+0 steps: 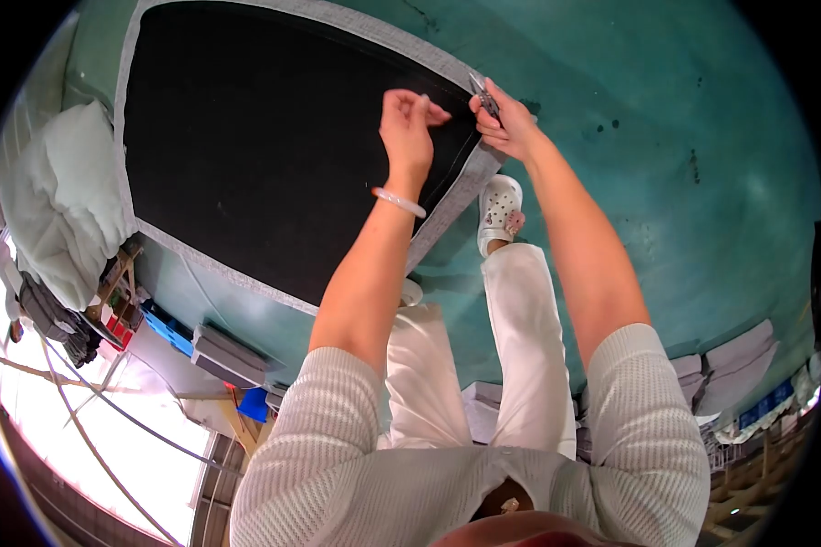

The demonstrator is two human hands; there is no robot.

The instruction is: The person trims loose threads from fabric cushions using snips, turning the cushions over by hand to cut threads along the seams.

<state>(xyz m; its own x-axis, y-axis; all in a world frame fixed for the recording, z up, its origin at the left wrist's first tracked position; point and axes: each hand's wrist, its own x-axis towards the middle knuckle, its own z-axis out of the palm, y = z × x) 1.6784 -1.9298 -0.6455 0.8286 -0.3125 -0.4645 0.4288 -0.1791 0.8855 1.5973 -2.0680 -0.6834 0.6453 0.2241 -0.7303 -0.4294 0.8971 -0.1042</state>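
A large upholstered panel (246, 137) has a black fabric face and a grey fabric border. My left hand (407, 132), with a pale bangle (399, 201) on the wrist, hovers over the black fabric near its right corner. Its fingers are curled into a pinch, and whatever may lie between them is too small to see. At that corner, my right hand (511, 126) is closed around a pair of small snips (486, 98), with the silver tip pointing up and away from me. The snips are beside the grey border.
The panel stands over a green floor (666, 164). My white clog (500, 215) is just below the panel's right corner. White stuffed padding (68, 191) is heaped at the left. Grey cushions (228, 356) lie at the lower left, with further grey pieces (734, 365) at the right.
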